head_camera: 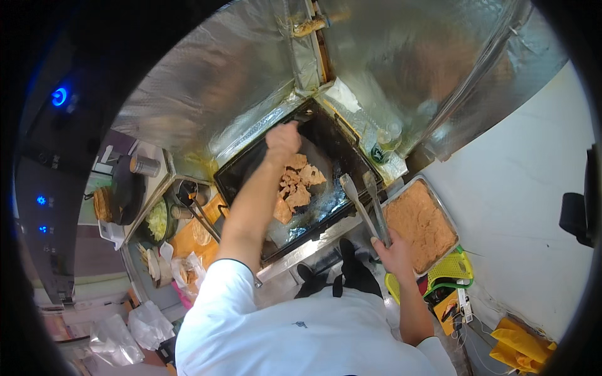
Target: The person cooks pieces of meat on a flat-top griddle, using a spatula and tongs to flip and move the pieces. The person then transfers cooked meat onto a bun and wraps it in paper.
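Note:
Browned pieces of meat (298,185) lie in a heap on a dark rectangular griddle (336,152). My left hand (284,137) reaches over the far part of the griddle, just beyond the meat; its fingers look curled, and whether they hold anything cannot be made out. My right hand (392,249) grips a pair of metal tongs (360,207) near their lower end. The tongs' two arms are spread, their tips over the griddle's right edge, with nothing between them. Beside my right hand is a metal tray of raw minced or marinated meat (418,221).
Foil-covered walls (225,80) rise behind the griddle. A clear bottle (381,152) stands at its right corner. At left are a wooden board (190,239), a bowl of chopped greens (157,220) and a container with utensils (190,190). A yellow-green basket (454,268) sits below the tray.

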Demonstrator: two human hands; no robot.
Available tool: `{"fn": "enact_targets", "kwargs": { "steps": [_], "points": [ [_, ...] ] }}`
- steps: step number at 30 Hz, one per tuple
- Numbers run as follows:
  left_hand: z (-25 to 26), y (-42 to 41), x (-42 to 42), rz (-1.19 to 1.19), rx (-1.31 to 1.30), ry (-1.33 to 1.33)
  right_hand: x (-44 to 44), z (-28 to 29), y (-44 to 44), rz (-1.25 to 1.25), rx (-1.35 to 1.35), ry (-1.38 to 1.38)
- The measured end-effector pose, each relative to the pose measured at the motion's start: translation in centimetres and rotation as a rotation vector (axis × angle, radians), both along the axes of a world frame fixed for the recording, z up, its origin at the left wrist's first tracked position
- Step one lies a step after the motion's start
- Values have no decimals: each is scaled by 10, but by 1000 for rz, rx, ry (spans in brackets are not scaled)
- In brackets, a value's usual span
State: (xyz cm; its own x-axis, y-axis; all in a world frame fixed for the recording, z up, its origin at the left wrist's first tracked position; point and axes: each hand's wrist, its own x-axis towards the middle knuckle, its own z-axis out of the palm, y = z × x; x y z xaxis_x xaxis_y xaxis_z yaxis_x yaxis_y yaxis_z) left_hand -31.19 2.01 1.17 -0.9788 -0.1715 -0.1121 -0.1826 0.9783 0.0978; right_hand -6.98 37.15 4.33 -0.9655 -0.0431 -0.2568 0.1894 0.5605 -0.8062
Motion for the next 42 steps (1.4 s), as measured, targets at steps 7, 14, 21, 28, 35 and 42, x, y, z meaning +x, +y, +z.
{"fn": "enact_targets", "kwargs": {
  "steps": [7, 14, 21, 28, 35, 42],
  "points": [
    [75, -49, 83, 70, 136, -269, -14, -32, -7, 109, -95, -82],
    [76, -49, 255, 421, 335, 125, -92, 4, -44, 349, 15, 189],
    [-3, -1, 381, 433, 146, -50, -247, 78, -114, 677, 855, 772],
    [7, 7, 403, 495, 142, 144, -341, 129, -112, 839, 1480, 634],
    [20, -9, 425, 689, 378, 115, -333, 98, -121, 871, 1573, 668],
    [-40, -135, 392, 1015, 80, 308, -190, 58, -139, 871, 383, 637]
  ]
}}
